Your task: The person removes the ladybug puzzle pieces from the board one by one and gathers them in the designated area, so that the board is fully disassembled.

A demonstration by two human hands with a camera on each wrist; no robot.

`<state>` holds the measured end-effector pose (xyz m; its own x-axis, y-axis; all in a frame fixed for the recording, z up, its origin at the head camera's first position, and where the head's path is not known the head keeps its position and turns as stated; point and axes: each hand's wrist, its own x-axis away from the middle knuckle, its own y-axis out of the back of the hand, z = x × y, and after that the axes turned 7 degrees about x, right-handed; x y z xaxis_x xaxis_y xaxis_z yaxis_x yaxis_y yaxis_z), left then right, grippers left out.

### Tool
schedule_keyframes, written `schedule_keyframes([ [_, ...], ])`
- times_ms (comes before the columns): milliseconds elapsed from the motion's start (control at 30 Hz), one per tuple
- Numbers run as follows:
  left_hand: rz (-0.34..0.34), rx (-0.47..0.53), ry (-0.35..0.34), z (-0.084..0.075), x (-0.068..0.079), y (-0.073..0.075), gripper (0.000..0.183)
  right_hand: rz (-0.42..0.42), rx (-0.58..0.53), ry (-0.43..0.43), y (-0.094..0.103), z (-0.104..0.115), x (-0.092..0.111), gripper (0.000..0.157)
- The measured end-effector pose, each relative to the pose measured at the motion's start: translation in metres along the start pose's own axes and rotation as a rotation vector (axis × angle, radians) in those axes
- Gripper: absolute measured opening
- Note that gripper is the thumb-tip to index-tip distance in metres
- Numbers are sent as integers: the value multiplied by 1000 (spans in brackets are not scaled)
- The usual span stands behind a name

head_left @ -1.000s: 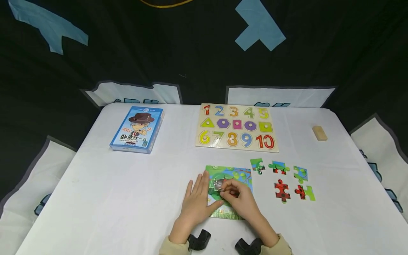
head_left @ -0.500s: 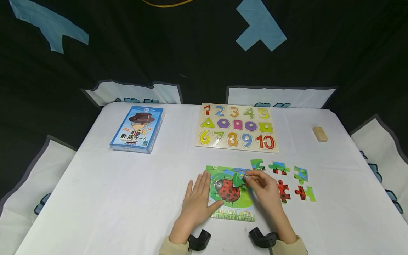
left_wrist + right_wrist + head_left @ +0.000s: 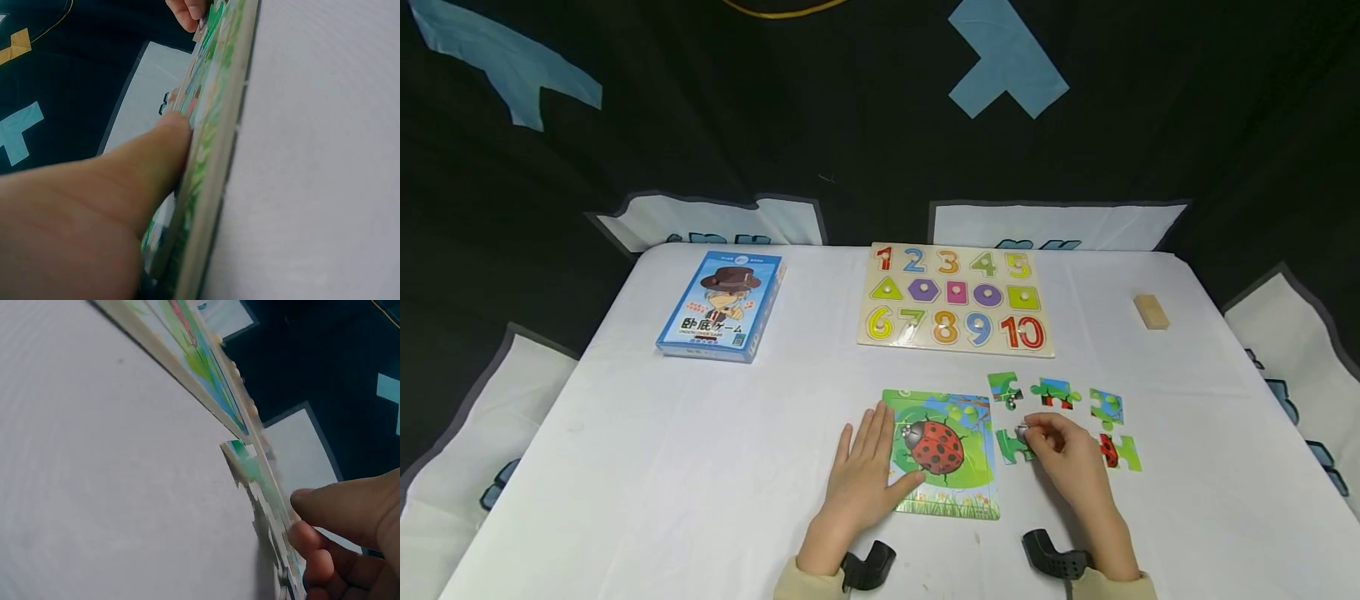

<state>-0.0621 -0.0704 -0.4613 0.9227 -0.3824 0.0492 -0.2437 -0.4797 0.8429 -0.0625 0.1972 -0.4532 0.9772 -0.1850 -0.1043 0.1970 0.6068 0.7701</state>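
My left hand (image 3: pixel 868 479) lies with straight fingers on the left edge of a ladybug puzzle board (image 3: pixel 955 497), its thumb on the lower part. In the left wrist view the thumb (image 3: pixel 165 147) touches the board's face. To the right of the board, my right hand (image 3: pixel 1075 467) pinches a green jigsaw piece (image 3: pixel 1011 448) showing part of the ladybug's head. The right wrist view has thumb and forefinger at this piece (image 3: pixel 253 469), close to the board's corner. Beneath the right hand, the spotted red piece seen before is hidden.
Around the right hand lie loose pieces: a green one (image 3: pixel 1003 387), a blue-and-green one (image 3: pixel 1055 392), a corner one (image 3: pixel 1107 408) and a red-and-green one (image 3: pixel 1126 452). Behind are a number board (image 3: pixel 955 346), a blue game box (image 3: pixel 718 304) and a wooden block (image 3: pixel 1151 312).
My right hand has carried the green piece rightward from over the ladybug board to beside the loose pieces, uncovering the board's picture. The left hand has stayed in place.
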Motion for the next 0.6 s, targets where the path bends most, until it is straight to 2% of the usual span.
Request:
schedule_keyframes([
  [133,21,-33,-11,0,2,0,77,-52,35,29,-1,1,4,14],
  [200,32,-49,-12,-1,4,0,72,-41,20,62,-3,3,7,14],
  [333,27,-45,-14,-2,5,0,67,64,-22,163,-9,10,14,13],
  [467,11,-36,-25,-2,3,0,65,159,-17,275,-17,16,22,20],
  [600,17,-40,-24,-2,1,1,65,190,20,378,-23,17,27,33],
])
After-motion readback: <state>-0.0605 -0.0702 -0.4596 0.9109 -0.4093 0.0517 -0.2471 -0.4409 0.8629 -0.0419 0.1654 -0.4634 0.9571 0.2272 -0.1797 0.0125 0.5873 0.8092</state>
